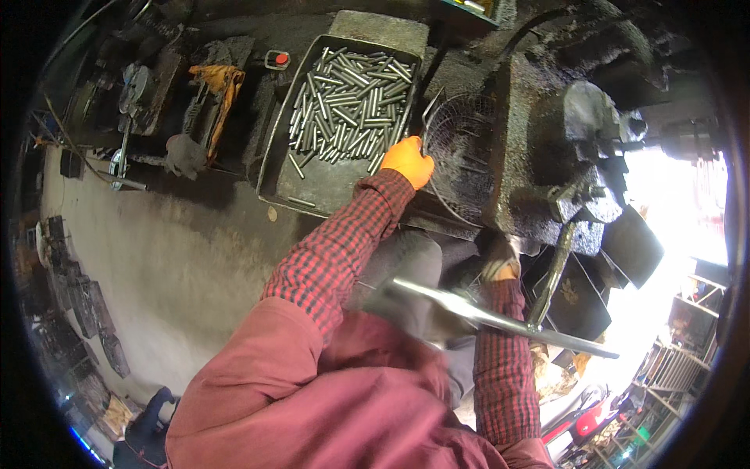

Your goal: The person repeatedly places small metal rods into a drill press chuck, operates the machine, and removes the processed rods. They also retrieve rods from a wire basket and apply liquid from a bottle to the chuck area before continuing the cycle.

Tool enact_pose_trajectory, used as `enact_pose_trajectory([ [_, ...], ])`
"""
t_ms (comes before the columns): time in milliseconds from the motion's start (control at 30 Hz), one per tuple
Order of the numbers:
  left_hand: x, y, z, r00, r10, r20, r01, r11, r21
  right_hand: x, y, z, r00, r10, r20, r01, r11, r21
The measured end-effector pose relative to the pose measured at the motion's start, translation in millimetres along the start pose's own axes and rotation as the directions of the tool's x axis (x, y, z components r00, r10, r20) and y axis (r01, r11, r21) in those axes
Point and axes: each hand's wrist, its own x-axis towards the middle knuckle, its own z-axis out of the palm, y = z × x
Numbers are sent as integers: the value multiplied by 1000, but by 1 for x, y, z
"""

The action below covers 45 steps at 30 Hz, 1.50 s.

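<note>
The left hand (408, 162), in an orange glove, is gripping the left edge of a round wire basket (461, 156); just beside it, a rectangular metal tray (332, 187) is holding a heap of short metal rods (351, 102), a few lying apart near its lower end; the right hand (498, 252) is showing dark and unclear below the basket, its grip staying hard to read; a silver bar (469, 309) is slanting over the right forearm (504, 367); an orange cloth (228, 90) is lying left of the tray.
</note>
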Motion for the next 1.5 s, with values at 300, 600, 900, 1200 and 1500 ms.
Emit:
enact_pose_trajectory([
  [300,-30,-17,47,994,-96,51,102,983,-154,-5,50,7,986,153,-63,-131,954,268],
  [600,-17,-22,49,993,-110,35,113,988,-106,-22,52,3,983,183,-33,-159,917,365],
  [900,-12,-18,52,997,-76,-27,73,991,-111,-39,53,-2,981,193,-32,-162,892,421],
  [1200,-8,-9,53,979,-112,171,107,994,34,-65,62,-2,974,227,17,-208,859,468],
  [1500,4,6,61,950,-216,226,195,974,113,-74,74,-5,972,236,16,-214,851,479],
])
